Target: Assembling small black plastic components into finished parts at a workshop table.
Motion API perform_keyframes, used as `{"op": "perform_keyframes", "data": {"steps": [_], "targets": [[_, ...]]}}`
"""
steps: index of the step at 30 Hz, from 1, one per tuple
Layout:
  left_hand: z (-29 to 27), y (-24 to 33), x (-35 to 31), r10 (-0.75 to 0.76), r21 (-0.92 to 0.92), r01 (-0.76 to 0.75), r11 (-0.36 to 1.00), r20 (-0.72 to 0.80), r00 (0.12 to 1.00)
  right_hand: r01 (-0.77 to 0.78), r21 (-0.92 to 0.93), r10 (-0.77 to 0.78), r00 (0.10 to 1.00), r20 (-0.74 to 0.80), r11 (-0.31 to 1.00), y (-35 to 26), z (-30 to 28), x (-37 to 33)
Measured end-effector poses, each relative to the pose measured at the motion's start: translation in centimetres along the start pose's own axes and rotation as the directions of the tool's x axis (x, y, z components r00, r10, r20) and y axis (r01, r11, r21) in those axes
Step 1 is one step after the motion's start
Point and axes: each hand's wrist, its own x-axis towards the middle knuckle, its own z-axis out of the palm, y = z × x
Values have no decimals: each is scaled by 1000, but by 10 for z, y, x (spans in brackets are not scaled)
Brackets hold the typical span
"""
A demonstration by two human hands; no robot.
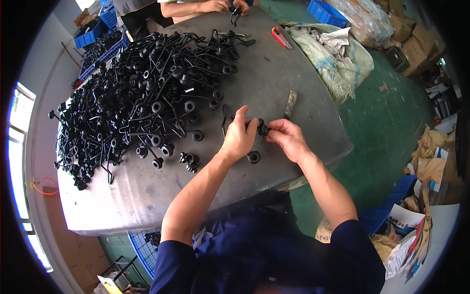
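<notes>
Over the metal-topped table, my left hand (239, 136) is closed around a black bent-rod part with round ends (263, 127). Its thin bent rod sticks out to the left of that hand. My right hand (290, 139) pinches the black round end from the other side, fingertips pressed together. Just below the hands lies another black ring-shaped end (253, 157); whether it belongs to the held part I cannot tell. A few small black knobbed pieces (189, 161) lie left of my left forearm. A big heap of similar black bent-rod parts (147, 93) covers the table's left side.
Toward the far right edge of the table (264, 59) lies a red utility knife (281, 37); a worn strip (291, 104) lies nearer. Across the table, another person's hands (226, 6) hold a similar part. A woven sack (333, 59) stands beside the table's right edge.
</notes>
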Motion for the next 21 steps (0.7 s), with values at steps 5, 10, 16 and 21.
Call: {"op": "perform_keyframes", "data": {"steps": [5,10,16,21], "targets": [[2,-2,0,0,-7,0,1000,-24,1000,-61,104,61,998,-3,993,-8,6,0],[3,2,3,-30,-1,30,1000,-15,999,-151,117,152,988,1,982,-4,-6,6],[10,3,7,-8,-11,8,1000,-44,999,101,-74,-108,989,-105,992,-8,1,1],[4,-32,7,-5,-37,1,999,-101,995,-180,218,200,977,-74,959,0,12,5]]}}
